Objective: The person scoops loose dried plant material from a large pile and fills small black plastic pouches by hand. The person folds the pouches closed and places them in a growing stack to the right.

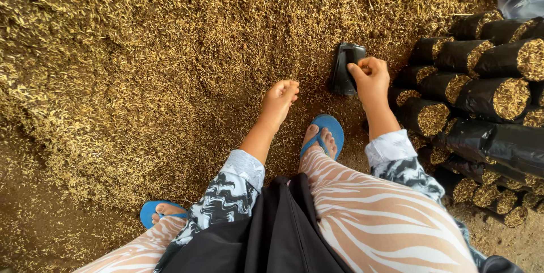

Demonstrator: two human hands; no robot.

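Right hand [372, 80] first: thumb and fingers are curled in and pinched on the rim of a small black plastic bag [345, 69], gripping its upper right edge. The bag stands on the husk pile [141, 69], its long axis running roughly up and down in the head view, mouth end toward the top of the picture, base toward the person's feet. It sits just left of the hand, touching it.

Left hand [279, 103] now: fingers bunched together and bent, tips drawn toward the thumb, hovering low over the husk. Whether any husk is caught inside that bunch, I cannot tell.

Moving outward: both forearms come out of patterned black-and-white sleeves [232, 188]. Between the hands, a foot in a blue sandal [327, 131] is planted on the husk; a second blue sandal [156, 212] is at lower left.

Off to the right, a stack of filled black bags [487, 80] lies on its side, husk-packed open ends facing left and toward the camera, just beside the right forearm.
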